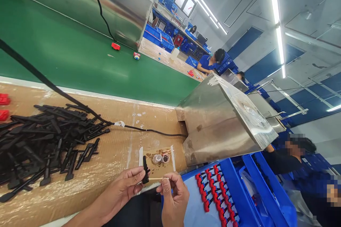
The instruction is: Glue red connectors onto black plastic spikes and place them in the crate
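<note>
Bench edge runs just under both hands; cardboard-covered worktop (112,156) lies open between black parts pile (45,145) at left and steel housing (223,120) at right. Green conveyor belt (80,56) beyond. Left hand (128,186), fingers closed, pinches slim black plastic piece (145,170) upright at the near edge. Right hand (173,193), fingers closed, grips thin wooden stick (157,178), tip touching the black piece. Two small cups (161,158) just behind. Blue tray (197,202) with red-tipped parts (215,195) at right.
</note>
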